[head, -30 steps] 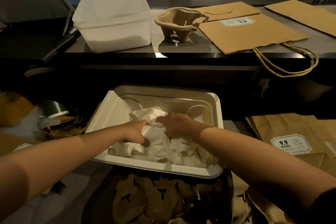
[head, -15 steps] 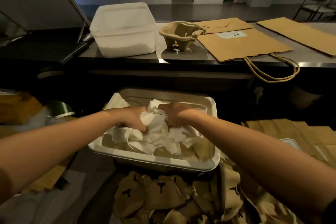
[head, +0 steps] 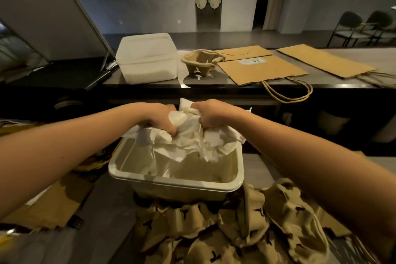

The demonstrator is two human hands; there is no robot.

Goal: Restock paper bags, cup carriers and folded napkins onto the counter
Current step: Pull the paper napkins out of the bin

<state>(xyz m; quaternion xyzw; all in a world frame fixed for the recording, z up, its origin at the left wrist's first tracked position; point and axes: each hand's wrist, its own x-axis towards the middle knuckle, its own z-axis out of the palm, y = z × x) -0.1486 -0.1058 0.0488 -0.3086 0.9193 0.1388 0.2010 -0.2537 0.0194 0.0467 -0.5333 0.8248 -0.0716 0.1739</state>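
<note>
White paper napkins [head: 192,137], a crumpled bunch, are held in both hands just above the steel pan [head: 175,182]. Loose ends hang down into it, and a few more sheets lie on its bottom. Left hand [head: 159,118] and right hand [head: 211,113] are side by side, knuckles up. The fingers [head: 168,129] are curled tight into the wad from either side, so both hands are grasping napkins, nothing released. Forearms reach fwd from the lower corners, wrists approx. level, hands over the pan's far edge.

Step, as I read it: napkin restock, carry phase. The bunch is out of the pan but not yet on the counter [head: 233,87]. The other items look at least part done: bags [head: 261,68] lie flat on the counter at right, one cup carrier [head: 200,61] stands beside them, and a white tub [head: 147,58] is left of that. A heap of carriers [head: 214,231] lies on my side of the pan.

Next move, my guess: bring the wad up & fwd over the dark counter front and set it down, prob. in or by the tub; can't tell which is meant. The napkins are crumpled, not folded, so they may need sorting first. Risk: hanging sheets slipping off the underside. I'd hold both grips closed till the wad is over the counter.
</note>
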